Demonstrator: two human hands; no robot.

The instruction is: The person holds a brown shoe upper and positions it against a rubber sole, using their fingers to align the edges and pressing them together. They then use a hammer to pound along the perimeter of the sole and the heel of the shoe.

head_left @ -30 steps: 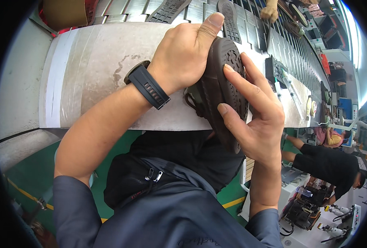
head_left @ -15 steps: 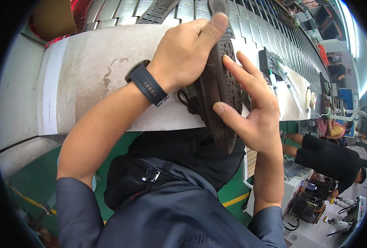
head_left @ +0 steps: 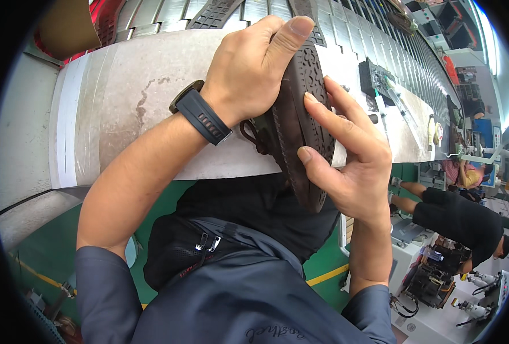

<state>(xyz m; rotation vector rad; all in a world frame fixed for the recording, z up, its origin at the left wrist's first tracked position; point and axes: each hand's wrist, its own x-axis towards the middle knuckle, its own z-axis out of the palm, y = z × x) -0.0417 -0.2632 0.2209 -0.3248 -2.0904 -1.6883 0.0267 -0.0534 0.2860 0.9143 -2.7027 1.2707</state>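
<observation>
A dark brown leather shoe [head_left: 289, 137] is held on its side above the table's front edge, its patterned sole [head_left: 315, 123] facing right and one end pointing toward me. My left hand [head_left: 246, 71] is closed around the shoe's far end, thumb stretched over the sole. A lace loop [head_left: 251, 133] hangs out below that hand. From the right, my right hand [head_left: 354, 155] grips the sole's edge, with the thumb against the side of the shoe and the fingertips along the sole. A black watch [head_left: 203, 113] is on my left wrist.
A metal slatted conveyor [head_left: 354, 34] runs beyond the pale worktable [head_left: 131, 114], carrying loose soles [head_left: 215, 14]. Right of the shoe lie a black block [head_left: 373, 77] and a thin clear tool [head_left: 402, 103]. A bent-over person [head_left: 460, 221] is by machinery [head_left: 432, 275] at the right.
The shoe has rolled slightly, so more of its sole shows. My right index fingertip has slid a little toward me along the sole. My left hand keeps its grip.
</observation>
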